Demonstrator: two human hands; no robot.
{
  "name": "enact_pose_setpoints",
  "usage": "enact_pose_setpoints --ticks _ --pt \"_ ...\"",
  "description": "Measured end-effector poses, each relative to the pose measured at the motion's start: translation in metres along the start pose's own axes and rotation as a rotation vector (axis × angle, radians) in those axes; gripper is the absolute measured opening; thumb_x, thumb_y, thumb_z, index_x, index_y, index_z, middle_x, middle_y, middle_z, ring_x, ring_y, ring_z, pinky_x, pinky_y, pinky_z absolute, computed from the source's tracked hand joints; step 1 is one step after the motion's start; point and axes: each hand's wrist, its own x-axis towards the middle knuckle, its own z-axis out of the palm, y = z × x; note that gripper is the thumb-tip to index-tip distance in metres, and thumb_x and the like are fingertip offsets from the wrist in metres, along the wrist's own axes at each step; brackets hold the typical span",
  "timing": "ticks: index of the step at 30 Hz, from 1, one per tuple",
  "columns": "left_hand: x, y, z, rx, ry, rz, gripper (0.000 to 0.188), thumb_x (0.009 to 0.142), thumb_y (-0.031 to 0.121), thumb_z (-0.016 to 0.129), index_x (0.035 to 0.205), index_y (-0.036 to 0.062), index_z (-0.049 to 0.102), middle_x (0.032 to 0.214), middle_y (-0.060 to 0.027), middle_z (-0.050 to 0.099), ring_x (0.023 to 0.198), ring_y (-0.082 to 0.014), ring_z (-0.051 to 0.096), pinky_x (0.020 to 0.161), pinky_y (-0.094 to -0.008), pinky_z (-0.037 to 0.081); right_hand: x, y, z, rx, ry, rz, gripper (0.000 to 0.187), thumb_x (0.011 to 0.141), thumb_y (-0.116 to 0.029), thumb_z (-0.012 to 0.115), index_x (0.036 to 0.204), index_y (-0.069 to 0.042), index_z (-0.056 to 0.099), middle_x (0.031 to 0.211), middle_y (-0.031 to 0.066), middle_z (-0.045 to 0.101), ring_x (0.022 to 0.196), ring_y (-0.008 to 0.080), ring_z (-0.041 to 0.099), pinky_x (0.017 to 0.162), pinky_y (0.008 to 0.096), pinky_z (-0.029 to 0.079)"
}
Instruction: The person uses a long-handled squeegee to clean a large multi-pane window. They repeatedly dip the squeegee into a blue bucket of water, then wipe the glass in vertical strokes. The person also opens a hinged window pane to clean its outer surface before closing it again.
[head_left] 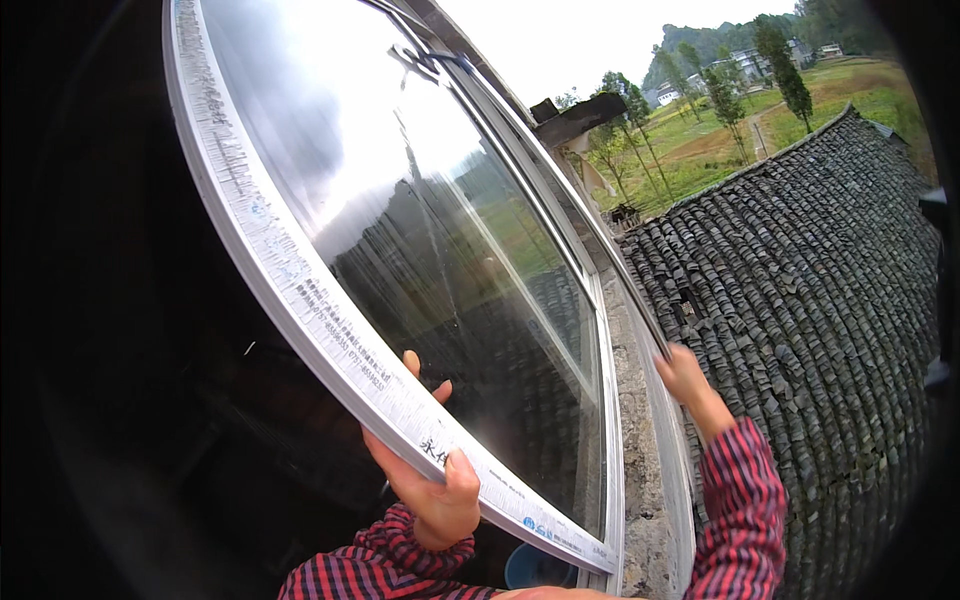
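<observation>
My left hand (pixel 440 490) grips the white-framed window sash (pixel 300 270), thumb on the near face of the frame and fingertips showing on the glass side. The sash stands tilted, its protective film scuffed and printed. Its glass (pixel 450 260) reflects sky and hills, with streaks down it. Outside the opening, my right hand (pixel 687 385) is closed at the lower end of a long thin dark strip (pixel 640 300) along the outer window edge. The fingers are partly hidden and slightly blurred, so what the strip belongs to is unclear.
A rough concrete sill (pixel 635 470) runs beside the sash. Beyond it lies a grey tiled roof (pixel 780 300), with trees and fields farther off. A concrete ledge (pixel 580 118) juts out above. Below the sash sits a blue bucket-like container (pixel 535 568). The room at left is dark.
</observation>
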Motion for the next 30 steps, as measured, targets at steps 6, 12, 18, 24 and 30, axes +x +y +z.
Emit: enact_pose_setpoints --ticks 6,12,18,24,30 --pt "-0.003 -0.004 -0.003 0.008 0.014 -0.017 0.1 0.08 0.023 0.065 0.157 -0.0003 0.007 0.161 -0.0266 0.018 0.144 -0.0426 0.039 0.104 -0.0485 0.049 0.218 -0.112 0.025 0.104 0.0 0.131 0.045 0.098 -0.033 0.06 0.094 0.012 0.059 0.067 0.0196 0.062 0.049 0.0283 0.061 0.046 0.0405 0.051" --pt "-0.009 0.003 0.002 0.032 0.067 -0.055 0.106 0.077 0.034 0.072 0.159 0.0046 0.011 0.162 -0.0233 0.022 0.144 -0.0429 0.039 0.103 -0.0493 0.051 0.257 -0.187 0.019 0.199 -0.142 0.258 0.039 0.097 -0.03 0.064 0.102 0.008 0.057 0.075 0.0167 0.063 0.052 0.0245 0.061 0.049 0.0395 0.05" --pt "-0.008 0.008 -0.007 0.094 0.058 -0.058 0.105 0.078 0.036 0.072 0.161 0.0077 0.013 0.164 -0.0219 0.02 0.146 -0.0437 0.036 0.106 -0.0505 0.05 0.264 -0.191 0.03 0.201 -0.108 0.259 0.034 0.099 -0.028 0.063 0.087 0.003 0.056 0.062 0.007 0.054 0.047 0.0188 0.054 0.04 0.0371 0.044" --pt "-0.004 -0.001 -0.012 0.122 0.009 -0.019 0.106 0.08 0.037 0.07 0.16 0.0054 0.008 0.163 -0.0232 0.019 0.145 -0.0432 0.037 0.105 -0.0509 0.05 0.231 -0.126 0.03 -0.097 -0.124 0.197 0.036 0.097 -0.029 0.063 0.098 0.007 0.06 0.071 0.0183 0.062 0.055 0.0287 0.062 0.05 0.0415 0.051" --pt "-0.004 0.005 -0.005 0.131 0.028 -0.032 0.107 0.083 0.039 0.069 0.159 0.0037 0.004 0.162 -0.0233 0.017 0.145 -0.041 0.038 0.104 -0.0503 0.05 0.105 -0.033 0.015 -0.075 -0.121 0.306 0.035 0.094 -0.027 0.065 0.093 0.008 0.065 0.07 0.0264 0.065 0.066 0.0409 0.069 0.06 0.0488 0.054"
